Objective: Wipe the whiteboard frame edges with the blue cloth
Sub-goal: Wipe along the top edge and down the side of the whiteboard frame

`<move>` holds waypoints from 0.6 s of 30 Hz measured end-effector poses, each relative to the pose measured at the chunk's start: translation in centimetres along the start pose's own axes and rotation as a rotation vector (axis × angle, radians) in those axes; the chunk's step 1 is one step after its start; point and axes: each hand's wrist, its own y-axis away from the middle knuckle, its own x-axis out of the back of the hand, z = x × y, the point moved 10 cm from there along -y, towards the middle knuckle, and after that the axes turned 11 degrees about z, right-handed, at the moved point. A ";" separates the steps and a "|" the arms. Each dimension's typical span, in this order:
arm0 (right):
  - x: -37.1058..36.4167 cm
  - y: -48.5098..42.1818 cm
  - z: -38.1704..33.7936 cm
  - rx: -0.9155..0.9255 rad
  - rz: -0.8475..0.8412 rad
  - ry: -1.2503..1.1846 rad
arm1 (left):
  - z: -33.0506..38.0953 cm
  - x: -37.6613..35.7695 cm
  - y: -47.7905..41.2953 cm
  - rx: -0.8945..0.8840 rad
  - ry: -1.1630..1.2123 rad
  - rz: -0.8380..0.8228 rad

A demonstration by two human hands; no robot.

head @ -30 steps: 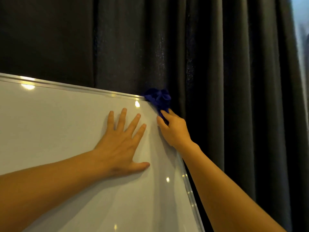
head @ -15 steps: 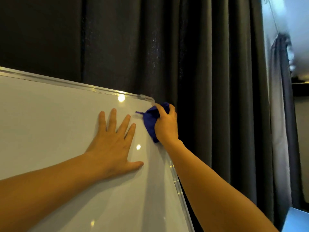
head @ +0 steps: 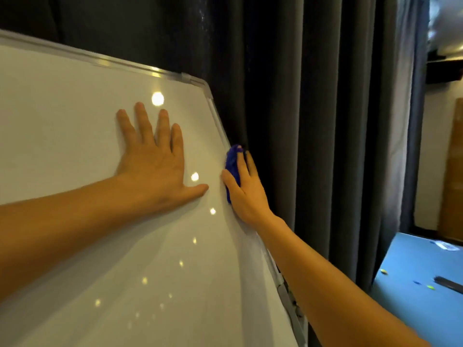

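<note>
The whiteboard (head: 75,121) fills the left of the head view, with a silver frame (head: 217,118) along its top and right side. My left hand (head: 152,161) lies flat on the white surface, fingers spread. My right hand (head: 246,191) grips the blue cloth (head: 231,164) and presses it over the right frame edge, well below the top right corner. Most of the cloth is hidden under my palm and fingers.
Dark grey curtains (head: 313,121) hang close behind the board's right edge. At the lower right stands a blue table (head: 413,266) with a black marker (head: 448,284) and small bits on it. A bracket (head: 285,294) shows lower on the frame.
My right hand has slid the cloth from the top right corner down along the right frame edge. The left hand stays flat on the board. The view has turned to the right.
</note>
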 end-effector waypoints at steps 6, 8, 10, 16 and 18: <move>-1.0 -2.3 -2.3 0.082 -0.020 0.291 | 0.7 -0.7 0.3 0.003 -0.008 0.015; -1.1 -0.6 -1.4 0.054 -0.033 0.251 | 1.0 -1.2 0.4 -0.040 0.023 0.013; -0.6 3.1 0.2 0.008 -0.068 0.223 | 2.1 -1.6 1.1 -0.114 0.054 -0.002; 2.3 17.2 6.4 -0.175 -0.112 0.359 | 5.3 -1.5 3.1 -0.243 0.122 -0.001; 2.3 16.6 5.8 -0.209 -0.082 0.340 | 6.5 -1.2 3.4 -0.297 0.124 -0.014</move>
